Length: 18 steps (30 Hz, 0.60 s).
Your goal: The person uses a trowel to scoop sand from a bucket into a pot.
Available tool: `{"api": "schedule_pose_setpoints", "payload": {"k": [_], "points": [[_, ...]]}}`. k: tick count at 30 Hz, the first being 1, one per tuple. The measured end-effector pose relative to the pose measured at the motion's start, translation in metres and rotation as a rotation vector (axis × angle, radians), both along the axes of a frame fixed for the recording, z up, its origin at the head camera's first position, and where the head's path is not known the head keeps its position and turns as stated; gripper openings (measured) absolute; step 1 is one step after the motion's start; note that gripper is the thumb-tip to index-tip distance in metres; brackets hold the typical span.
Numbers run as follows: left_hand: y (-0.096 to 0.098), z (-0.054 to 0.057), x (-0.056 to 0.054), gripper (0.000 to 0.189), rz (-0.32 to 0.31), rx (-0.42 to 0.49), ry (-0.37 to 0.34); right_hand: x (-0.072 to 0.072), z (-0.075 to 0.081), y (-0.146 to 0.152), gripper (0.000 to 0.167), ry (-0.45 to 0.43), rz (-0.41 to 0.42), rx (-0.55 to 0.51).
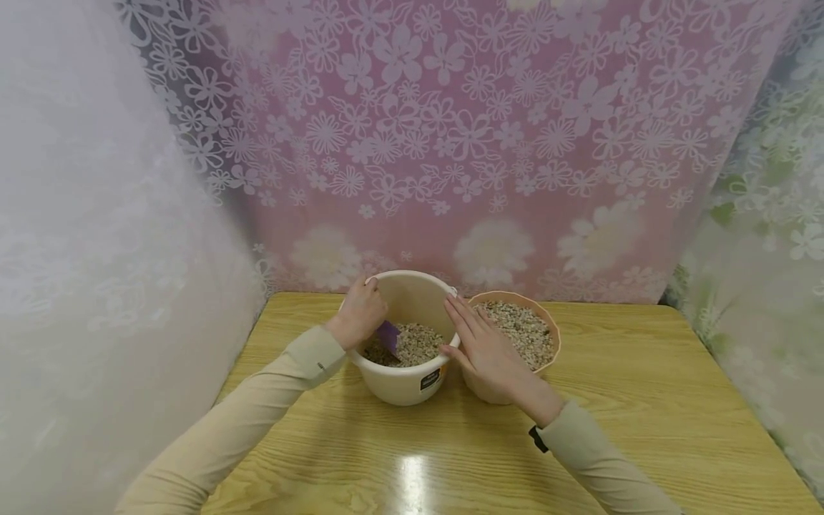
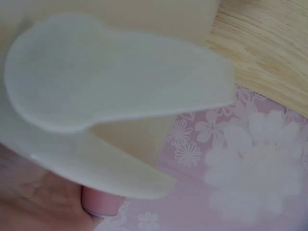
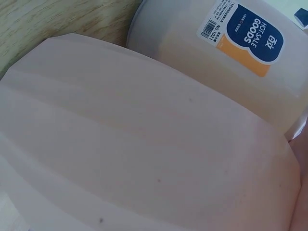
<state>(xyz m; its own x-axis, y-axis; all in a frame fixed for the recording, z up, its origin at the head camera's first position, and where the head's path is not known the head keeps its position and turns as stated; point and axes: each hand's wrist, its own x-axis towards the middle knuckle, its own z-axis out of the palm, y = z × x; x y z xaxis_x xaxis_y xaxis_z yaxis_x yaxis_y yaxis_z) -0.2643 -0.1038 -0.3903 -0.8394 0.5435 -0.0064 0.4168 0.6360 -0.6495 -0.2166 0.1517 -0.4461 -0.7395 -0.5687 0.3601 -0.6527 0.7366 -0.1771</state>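
Observation:
My left hand (image 1: 362,312) grips a small trowel over the left rim of a cream bucket (image 1: 391,387). Its purple blade (image 1: 388,335) dips into pale, coarse granules (image 1: 420,345) in the bucket. In the left wrist view, a pink handle end (image 2: 102,201) sticks out past the palm, below the bucket's white handle (image 2: 144,77). With straight fingers, my right hand (image 1: 489,354) rests on the bucket's right rim, its thumb over the near edge. Beneath that hand stands a peach pot (image 3: 144,130) filled with similar granules (image 1: 524,332).
Bucket and pot stand side by side on a wood-grain table (image 1: 618,386). Right behind the table's back edge hangs a pink floral curtain (image 1: 412,179). Pale curtains (image 1: 116,236) close in both sides. A printed label (image 3: 252,38) is stuck on the bucket.

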Motion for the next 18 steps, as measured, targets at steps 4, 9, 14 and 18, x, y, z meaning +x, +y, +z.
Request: {"api": "schedule_pose_setpoints", "payload": {"k": [4,9,14,18], "points": [[-0.0010,-0.0029,0.0014,0.017,-0.021,0.068,-0.016,0.0002,0.0004,-0.0001,0.077,0.008,0.003,0.003],[0.0006,-0.0058,0.0009,0.014,-0.017,0.082,-0.024,0.0004,0.0006,-0.0007,0.076,0.009,0.009,-0.005],[-0.0029,-0.0092,-0.0005,0.013,-0.021,0.133,-0.050,0.0006,-0.0002,-0.0006,0.075,0.013,0.006,-0.007],[-0.0084,-0.0066,0.0009,0.016,-0.001,0.215,-0.115,0.0011,-0.0002,-0.0001,0.075,0.009,0.008,-0.012]]}}
